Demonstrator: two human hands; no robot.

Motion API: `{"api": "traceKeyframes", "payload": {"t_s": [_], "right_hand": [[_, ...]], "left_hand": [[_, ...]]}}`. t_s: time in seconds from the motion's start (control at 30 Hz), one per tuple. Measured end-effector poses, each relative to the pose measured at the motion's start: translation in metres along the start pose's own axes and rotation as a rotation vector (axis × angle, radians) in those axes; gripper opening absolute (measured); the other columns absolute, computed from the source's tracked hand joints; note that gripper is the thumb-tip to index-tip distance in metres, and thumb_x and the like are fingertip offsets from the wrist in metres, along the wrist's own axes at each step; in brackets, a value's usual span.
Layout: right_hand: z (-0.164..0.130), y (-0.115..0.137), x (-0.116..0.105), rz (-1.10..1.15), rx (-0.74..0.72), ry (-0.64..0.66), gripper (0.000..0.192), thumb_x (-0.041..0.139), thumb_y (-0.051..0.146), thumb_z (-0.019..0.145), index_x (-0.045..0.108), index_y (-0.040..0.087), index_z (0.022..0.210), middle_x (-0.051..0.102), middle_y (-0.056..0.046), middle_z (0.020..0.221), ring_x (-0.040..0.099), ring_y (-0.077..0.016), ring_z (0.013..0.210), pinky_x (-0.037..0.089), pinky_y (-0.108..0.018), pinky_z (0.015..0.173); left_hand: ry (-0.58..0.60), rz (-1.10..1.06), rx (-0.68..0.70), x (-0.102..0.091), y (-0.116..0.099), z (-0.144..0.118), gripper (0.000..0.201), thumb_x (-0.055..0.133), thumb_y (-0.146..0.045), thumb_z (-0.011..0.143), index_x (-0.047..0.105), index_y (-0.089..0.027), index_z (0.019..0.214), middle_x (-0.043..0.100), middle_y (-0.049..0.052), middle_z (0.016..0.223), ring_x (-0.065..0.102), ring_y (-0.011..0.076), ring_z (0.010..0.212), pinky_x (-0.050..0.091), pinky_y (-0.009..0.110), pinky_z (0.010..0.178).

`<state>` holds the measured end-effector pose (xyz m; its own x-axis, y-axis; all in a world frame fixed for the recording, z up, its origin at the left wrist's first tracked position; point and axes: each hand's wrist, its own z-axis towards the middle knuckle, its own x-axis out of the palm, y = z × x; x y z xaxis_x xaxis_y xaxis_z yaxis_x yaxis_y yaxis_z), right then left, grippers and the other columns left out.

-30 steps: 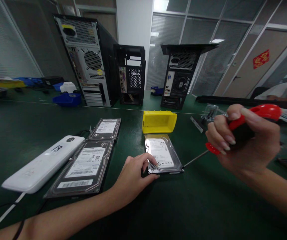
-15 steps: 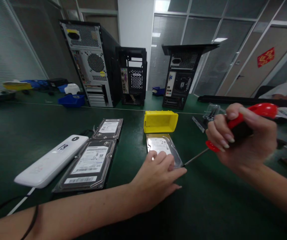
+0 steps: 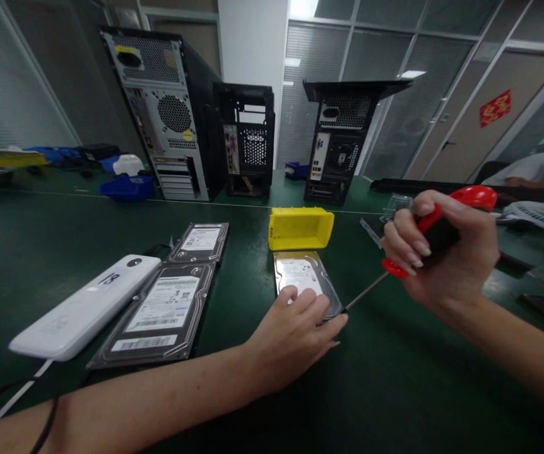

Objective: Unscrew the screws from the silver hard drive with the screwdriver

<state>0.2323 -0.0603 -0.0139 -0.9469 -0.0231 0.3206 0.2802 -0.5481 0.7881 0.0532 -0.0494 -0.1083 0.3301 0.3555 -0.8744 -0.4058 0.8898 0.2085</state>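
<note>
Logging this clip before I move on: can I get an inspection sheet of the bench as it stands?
Surface: green mat.
Job's things: hard drive flat under the left hand; screwdriver in the right hand, tip at the drive's near right corner.
Clutter: yellow bin, two more drives, white device, blue bin.
Hands: left pressing, right gripping.
Cables: white cable at the near left.
Surroundings: three PC cases, glass partitions, a seated person far right.
</note>
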Motion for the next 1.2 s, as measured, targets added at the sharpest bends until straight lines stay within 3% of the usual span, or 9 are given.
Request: {"api": "traceKeyframes", "payload": {"t_s": [0.37, 0.73, 1.2], "right_hand": [[0.0048, 0.0054, -0.0095, 0.022, -0.028, -0.027, 0.017, 0.054, 0.031, 0.073, 0.047, 0.019, 0.063, 0.029, 0.006, 0.039, 0.024, -0.0064, 0.032, 0.015, -0.021, 0.030], [0.0009, 0.0063, -0.0063, 0.012, 0.004, 0.016, 0.017, 0.053, 0.033, 0.075, 0.047, 0.020, 0.065, 0.032, 0.006, 0.040, 0.025, -0.0068, 0.031, 0.015, -0.021, 0.029], [-0.0002, 0.0040, -0.0067, 0.001, -0.006, 0.016, 0.016, 0.050, 0.032, 0.075, 0.047, 0.020, 0.064, 0.031, 0.007, 0.039, 0.024, -0.0068, 0.031, 0.016, -0.020, 0.029]], "left_hand": [[0.023, -0.040, -0.003, -0.0014, 0.0019, -0.0002, 0.032, 0.056, -0.035, 0.090, 0.052, -0.024, 0.120, 0.058, 0.002, 0.095, 0.048, 0.0186, 0.084, 0.026, 0.034, 0.071], [-0.010, -0.082, -0.063, 0.0004, 0.0053, -0.0022, 0.032, 0.058, -0.035, 0.088, 0.054, -0.023, 0.118, 0.058, 0.001, 0.093, 0.048, 0.0192, 0.082, 0.026, 0.035, 0.073], [-0.018, -0.045, -0.032, -0.0001, 0.0027, -0.0022, 0.029, 0.056, -0.032, 0.089, 0.054, -0.021, 0.116, 0.058, 0.002, 0.096, 0.048, 0.0194, 0.085, 0.025, 0.036, 0.073]]}}
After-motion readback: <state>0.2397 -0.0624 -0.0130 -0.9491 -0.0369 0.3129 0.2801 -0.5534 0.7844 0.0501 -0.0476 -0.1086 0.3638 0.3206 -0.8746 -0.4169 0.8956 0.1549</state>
